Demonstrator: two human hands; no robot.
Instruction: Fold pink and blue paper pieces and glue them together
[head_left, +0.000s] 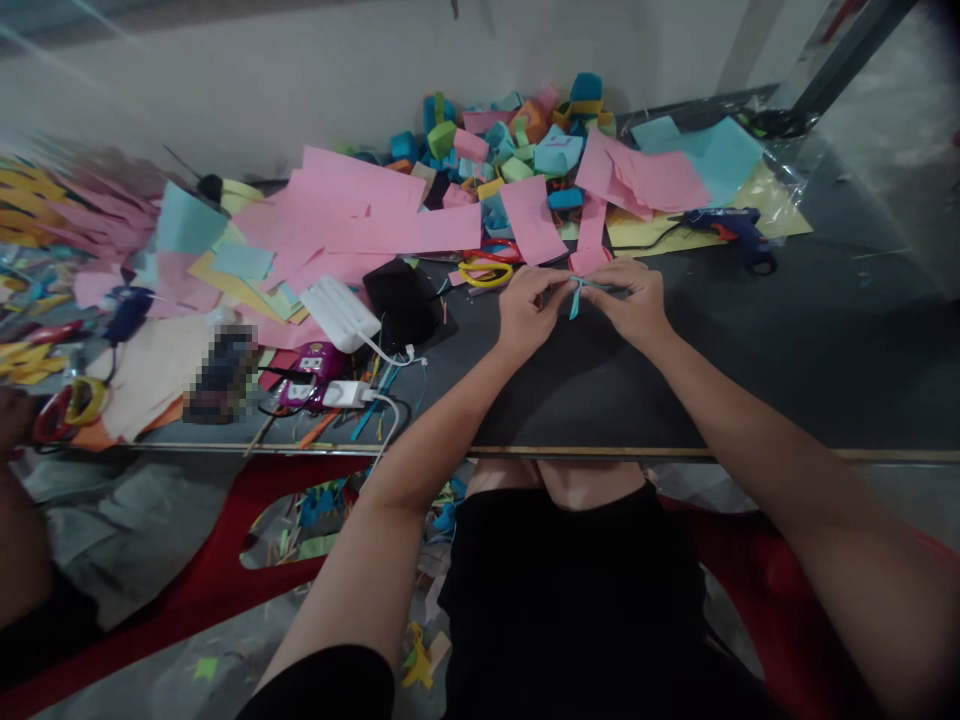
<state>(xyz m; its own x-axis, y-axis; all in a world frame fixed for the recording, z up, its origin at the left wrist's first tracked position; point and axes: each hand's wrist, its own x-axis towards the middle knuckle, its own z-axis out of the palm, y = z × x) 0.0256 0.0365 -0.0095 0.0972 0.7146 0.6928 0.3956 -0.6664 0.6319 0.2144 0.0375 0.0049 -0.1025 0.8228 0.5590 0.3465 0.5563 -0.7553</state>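
Observation:
Over the dark table, my left hand and my right hand meet fingertip to fingertip. Between them they pinch a small blue paper strip, one end of which hangs down. Just behind the fingers lies a pink paper strip, and a round pink-red piece shows close to the fingertips. Left of my left hand are scissors with yellow and red handles. The exact fold of the blue strip is too small to make out.
Folded paper pieces are heaped by the wall, with pink sheets in front. A blue glue gun lies right. To the left are a white power bank, a black box and a purple power strip. Another person's hand is far left.

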